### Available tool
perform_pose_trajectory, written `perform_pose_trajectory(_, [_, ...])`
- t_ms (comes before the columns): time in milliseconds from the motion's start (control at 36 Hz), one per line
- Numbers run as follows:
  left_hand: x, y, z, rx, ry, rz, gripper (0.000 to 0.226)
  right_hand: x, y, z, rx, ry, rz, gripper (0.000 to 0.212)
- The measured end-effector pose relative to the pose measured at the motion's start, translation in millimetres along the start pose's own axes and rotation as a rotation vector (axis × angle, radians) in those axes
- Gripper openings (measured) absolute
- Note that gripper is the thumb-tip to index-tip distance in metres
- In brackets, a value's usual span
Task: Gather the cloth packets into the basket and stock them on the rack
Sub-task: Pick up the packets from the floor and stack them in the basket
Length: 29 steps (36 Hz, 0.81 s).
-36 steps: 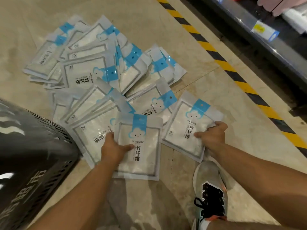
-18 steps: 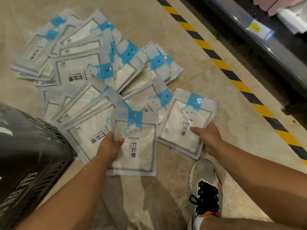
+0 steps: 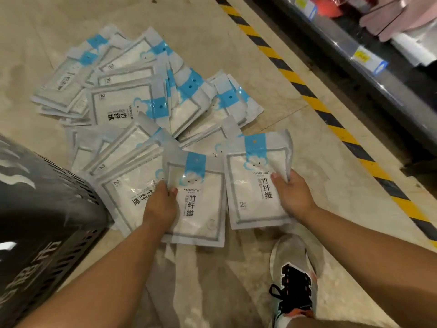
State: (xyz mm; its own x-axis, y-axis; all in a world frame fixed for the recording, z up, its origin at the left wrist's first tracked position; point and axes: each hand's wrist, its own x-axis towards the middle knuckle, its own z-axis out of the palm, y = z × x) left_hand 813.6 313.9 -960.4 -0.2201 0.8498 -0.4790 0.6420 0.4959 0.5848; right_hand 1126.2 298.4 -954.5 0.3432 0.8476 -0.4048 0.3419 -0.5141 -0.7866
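Note:
Several white cloth packets with blue tabs lie fanned in a heap (image 3: pixel 132 100) on the beige floor. My left hand (image 3: pixel 160 204) grips the left edge of the nearest packet (image 3: pixel 201 204), thumb on top. My right hand (image 3: pixel 292 192) grips the right edge of a second packet (image 3: pixel 253 185), which is lifted and turned upright beside the first. The dark perforated basket (image 3: pixel 45 223) stands at the left, right next to the heap; its inside is hidden.
The rack's grey bottom shelf (image 3: pixel 378 74) with price tags runs along the upper right, behind a yellow-and-black floor stripe (image 3: pixel 314 105). My shoe (image 3: pixel 293 280) stands just below the right-hand packet.
My right hand has lifted its packet off the floor and swung it upright toward the left one. My left hand keeps its grip on the near packet.

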Motion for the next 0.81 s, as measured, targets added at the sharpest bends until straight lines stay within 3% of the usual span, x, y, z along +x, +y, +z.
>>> perform_pose_trajectory(194, [-10.3, 60.0, -24.7, -0.115, 0.229, 0.153, 0.021, 2.1, -60.8, -4.8, -0.025, 0.019, -0.181, 0.018])
perform_pose_trajectory(389, [-7.5, 134.4, -87.2, -0.284, 0.421, 0.291, 0.019, -0.5, -181.6, -29.7, -0.032, 0.155, -0.449, 0.005])
perform_pose_trajectory(556, [-20.0, 190.7, -148.2, -0.438, 0.535, 0.346, 0.018, -8.2, -281.0, -48.3, -0.01, 0.174, -0.606, 0.014])
perform_pose_trajectory(806, [-51.9, 199.6, -255.1, -0.499, 0.704, 0.39, 0.019, -48.7, -387.0, -26.3, 0.047, 0.141, -0.779, 0.013])
